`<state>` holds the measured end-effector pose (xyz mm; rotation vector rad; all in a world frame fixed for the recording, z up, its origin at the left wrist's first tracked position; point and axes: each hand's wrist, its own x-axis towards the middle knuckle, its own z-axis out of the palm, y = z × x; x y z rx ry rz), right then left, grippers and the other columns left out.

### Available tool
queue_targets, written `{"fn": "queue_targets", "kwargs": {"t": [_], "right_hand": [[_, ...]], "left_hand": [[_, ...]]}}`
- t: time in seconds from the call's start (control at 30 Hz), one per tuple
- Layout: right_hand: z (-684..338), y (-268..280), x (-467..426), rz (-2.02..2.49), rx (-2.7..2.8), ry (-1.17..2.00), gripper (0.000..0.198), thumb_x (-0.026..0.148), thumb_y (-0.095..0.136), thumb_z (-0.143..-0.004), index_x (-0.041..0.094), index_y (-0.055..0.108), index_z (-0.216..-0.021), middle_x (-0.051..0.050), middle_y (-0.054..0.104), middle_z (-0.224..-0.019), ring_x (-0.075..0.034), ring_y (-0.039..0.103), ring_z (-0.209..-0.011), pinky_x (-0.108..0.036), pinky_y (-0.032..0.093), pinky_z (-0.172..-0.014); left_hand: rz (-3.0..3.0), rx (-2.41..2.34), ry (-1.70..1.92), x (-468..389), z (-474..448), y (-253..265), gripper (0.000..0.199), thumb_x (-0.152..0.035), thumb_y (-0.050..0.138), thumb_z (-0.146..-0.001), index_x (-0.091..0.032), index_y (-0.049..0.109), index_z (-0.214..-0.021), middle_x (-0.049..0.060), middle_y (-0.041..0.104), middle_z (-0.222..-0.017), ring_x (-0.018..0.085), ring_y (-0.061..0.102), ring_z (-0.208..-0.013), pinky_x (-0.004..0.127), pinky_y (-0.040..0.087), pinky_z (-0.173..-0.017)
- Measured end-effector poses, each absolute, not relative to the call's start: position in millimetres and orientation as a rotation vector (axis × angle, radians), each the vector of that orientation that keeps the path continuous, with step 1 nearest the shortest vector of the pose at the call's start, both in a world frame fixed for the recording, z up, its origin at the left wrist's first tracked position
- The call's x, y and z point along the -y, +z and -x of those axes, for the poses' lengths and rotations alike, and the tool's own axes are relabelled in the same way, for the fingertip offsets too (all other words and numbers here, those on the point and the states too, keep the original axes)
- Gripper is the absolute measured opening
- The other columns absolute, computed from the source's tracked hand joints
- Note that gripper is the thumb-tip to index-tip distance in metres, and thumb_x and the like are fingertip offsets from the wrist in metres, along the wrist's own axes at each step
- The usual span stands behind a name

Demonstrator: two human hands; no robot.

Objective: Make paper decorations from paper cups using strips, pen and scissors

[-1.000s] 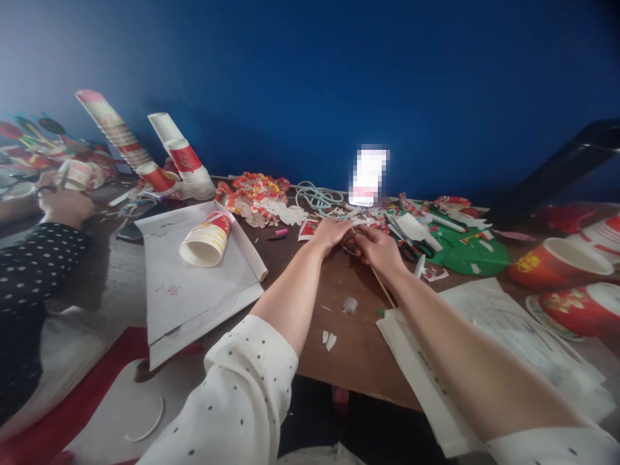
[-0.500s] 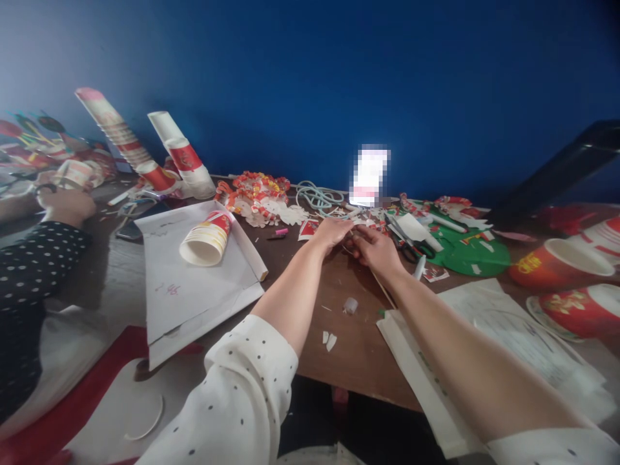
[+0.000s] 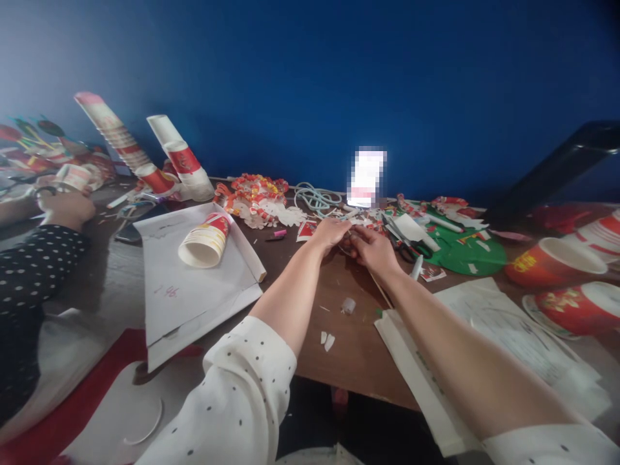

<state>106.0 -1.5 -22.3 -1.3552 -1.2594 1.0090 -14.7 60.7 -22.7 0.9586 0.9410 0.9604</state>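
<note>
My left hand (image 3: 333, 234) and my right hand (image 3: 372, 248) meet above the brown table, fingers closed and fingertips together. A thin light stick (image 3: 382, 288) slants out from under my right hand toward me, and its upper part runs into the closed fingers. Whatever is pinched at my left fingertips is hidden by the hands. Beside my right hand lie black-handled scissors (image 3: 409, 250) and a white marker (image 3: 416, 267). A red printed paper piece (image 3: 307, 230) rests left of my left hand, and white and red paper scraps lie behind both hands.
Paper cups (image 3: 202, 247) lie on a white sheet (image 3: 194, 303) at left; tall cup stacks (image 3: 123, 145) lean behind. A glowing phone (image 3: 367, 177) stands by the blue wall. At right are a green sheet (image 3: 484, 255) and red cups (image 3: 557, 261). A co-worker's hand (image 3: 68, 206) holds scissors far left.
The view has shifted very slightly. My hands stay together in almost the same spot, with the stick still under my right hand.
</note>
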Motion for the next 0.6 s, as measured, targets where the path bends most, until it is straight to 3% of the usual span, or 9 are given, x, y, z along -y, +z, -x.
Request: {"fn": "queue_targets", "kwargs": {"t": [0.3, 0.6], "right_hand": [[-103.2, -13.1, 6.3, 1.373, 1.176, 0.986, 0.052, 0.026, 0.065, -0.079, 0.015, 0.065, -0.13, 0.003, 0.057, -0.053, -0.011, 0.046, -0.043, -0.022, 0.034, -0.039], [-103.7, -20.4, 3.0, 1.365, 1.22, 0.969, 0.054, 0.032, 0.066, -0.077, 0.014, 0.067, -0.128, 0.003, 0.058, -0.051, -0.012, 0.048, -0.044, -0.025, 0.04, -0.044]], "left_hand": [[-0.945, -0.887, 0.998, -55.1, 14.6, -13.5, 0.031, -0.011, 0.066, -0.08, -0.015, 0.056, -0.051, -0.001, 0.052, -0.048, 0.009, 0.048, -0.046, 0.025, 0.039, -0.054], [-0.947, -0.919, 1.028, -54.9, 15.9, -14.4, 0.029, -0.012, 0.069, -0.077, -0.014, 0.055, -0.052, -0.001, 0.052, -0.047, 0.009, 0.049, -0.044, 0.023, 0.039, -0.05]]}}
